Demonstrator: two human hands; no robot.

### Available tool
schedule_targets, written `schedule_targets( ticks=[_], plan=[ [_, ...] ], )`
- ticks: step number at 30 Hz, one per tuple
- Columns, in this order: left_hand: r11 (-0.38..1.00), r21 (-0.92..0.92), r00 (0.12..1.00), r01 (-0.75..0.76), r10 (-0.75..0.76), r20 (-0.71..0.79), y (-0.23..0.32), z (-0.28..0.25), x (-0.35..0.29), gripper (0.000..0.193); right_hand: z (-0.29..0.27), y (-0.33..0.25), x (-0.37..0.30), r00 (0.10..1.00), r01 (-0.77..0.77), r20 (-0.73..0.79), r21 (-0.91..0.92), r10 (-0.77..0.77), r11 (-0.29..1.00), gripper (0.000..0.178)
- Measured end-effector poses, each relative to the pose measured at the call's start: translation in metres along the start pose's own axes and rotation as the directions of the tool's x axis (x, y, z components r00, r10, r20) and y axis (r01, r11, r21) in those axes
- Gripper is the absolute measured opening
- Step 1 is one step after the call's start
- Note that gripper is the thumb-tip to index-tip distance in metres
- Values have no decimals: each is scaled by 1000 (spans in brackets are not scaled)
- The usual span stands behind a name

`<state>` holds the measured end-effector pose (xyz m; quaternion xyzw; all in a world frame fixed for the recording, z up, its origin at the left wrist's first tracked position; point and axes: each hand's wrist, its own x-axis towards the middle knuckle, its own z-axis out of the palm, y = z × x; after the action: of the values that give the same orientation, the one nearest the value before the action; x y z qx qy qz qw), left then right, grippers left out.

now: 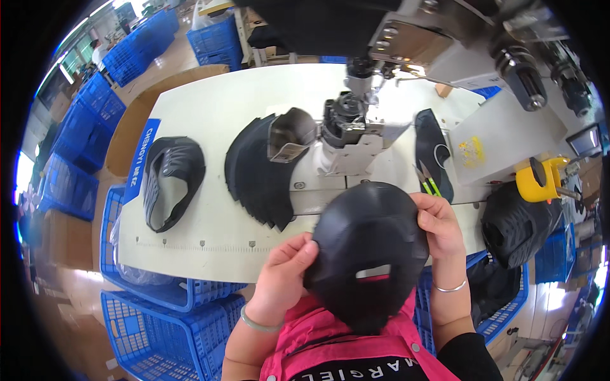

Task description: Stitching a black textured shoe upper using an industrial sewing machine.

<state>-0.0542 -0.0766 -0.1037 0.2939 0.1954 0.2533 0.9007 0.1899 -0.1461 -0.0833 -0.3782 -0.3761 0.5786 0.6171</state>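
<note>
While the left hand (284,270) has its grip clamped on the left edge of a black shoe upper (362,219), thumb on top, the right hand (440,222) pinches the right edge likewise. The upper is held over the near edge of the white worktop (210,95), before a post-bed sewing machine (351,155). Fanned black pieces (254,178) lie left of the machine, green-handled snips (433,187) right.

The black shoe upper (363,222) – smooth, curved, a gap in its lower half – is held between both hands (284,272).
</note>
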Motion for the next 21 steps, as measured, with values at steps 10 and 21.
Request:
schedule_targets(
  ticks=[10,21],
  plan=[
    [956,-50,951,-289,280,-129,-12,-24,10,25,18,-10,-18,998,-58,-13,-118,57,991,18],
    [947,-63,940,-316,303,-155,-9,-9,5,24,8,11,-13,990,-67,-126,-27,63,997,22]
  ],
)
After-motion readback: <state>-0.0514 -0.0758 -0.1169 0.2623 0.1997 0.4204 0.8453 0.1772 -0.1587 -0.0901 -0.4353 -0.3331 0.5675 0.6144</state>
